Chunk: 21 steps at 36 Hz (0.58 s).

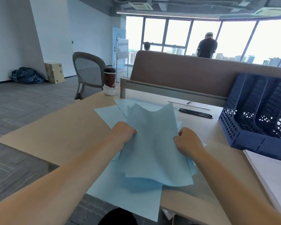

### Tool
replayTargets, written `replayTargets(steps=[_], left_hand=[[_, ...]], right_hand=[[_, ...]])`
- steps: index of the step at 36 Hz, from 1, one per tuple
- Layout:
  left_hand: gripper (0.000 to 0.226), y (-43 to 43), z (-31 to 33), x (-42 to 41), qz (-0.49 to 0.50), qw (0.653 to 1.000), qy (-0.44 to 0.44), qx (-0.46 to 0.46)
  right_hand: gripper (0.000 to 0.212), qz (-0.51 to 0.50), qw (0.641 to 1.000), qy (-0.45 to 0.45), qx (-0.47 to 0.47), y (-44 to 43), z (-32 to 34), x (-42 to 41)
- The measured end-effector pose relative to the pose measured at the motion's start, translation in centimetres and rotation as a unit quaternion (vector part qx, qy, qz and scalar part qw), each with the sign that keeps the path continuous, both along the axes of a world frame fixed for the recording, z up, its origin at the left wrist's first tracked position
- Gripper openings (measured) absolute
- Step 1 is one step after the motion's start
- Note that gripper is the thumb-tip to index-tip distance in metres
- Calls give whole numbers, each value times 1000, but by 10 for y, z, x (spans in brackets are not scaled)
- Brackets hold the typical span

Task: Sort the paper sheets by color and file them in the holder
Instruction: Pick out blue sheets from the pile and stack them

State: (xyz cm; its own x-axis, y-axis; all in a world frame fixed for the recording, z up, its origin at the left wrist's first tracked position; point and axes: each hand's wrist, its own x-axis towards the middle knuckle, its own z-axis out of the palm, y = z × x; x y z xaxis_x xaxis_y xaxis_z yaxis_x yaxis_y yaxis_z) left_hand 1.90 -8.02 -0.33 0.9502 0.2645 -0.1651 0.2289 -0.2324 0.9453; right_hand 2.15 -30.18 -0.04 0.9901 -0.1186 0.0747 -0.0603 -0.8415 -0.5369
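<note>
While the left hand (124,133) and right hand (186,140) grip the blue sheets (152,143), the holder (243,127) stands near, at right, looking unfilled.
Head view: left hand curls its fingers round the bundle's left edge, right hand pinches the right edge; bundle raised off the desk (55,135), fanned and uneven, more blue sheets loose beneath. Judgement: squaring the edges against the desk first, then gathering the strays, should let the bundle slide into one slot cleanly.
</note>
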Motion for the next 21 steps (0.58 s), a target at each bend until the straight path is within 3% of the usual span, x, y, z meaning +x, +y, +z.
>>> replayTargets(steps=[4,9,11,15,21], left_hand=[[17,8,-7,-18,-8,994,8,109],[20,20,-12,-29,-10,988,-5,152],[16,26,-13,-29,-13,986,-2,169],[22,35,-14,-23,-51,977,-16,207],[9,35,-7,-7,-84,969,-32,231]], right_hand=[[13,6,999,41,-25,10,-15,-13],[72,6,990,112,-90,17,-35,-13],[84,6,987,123,-99,19,-39,-12],[93,10,985,122,-122,21,-41,-7],[101,6,991,76,-107,10,-39,8]])
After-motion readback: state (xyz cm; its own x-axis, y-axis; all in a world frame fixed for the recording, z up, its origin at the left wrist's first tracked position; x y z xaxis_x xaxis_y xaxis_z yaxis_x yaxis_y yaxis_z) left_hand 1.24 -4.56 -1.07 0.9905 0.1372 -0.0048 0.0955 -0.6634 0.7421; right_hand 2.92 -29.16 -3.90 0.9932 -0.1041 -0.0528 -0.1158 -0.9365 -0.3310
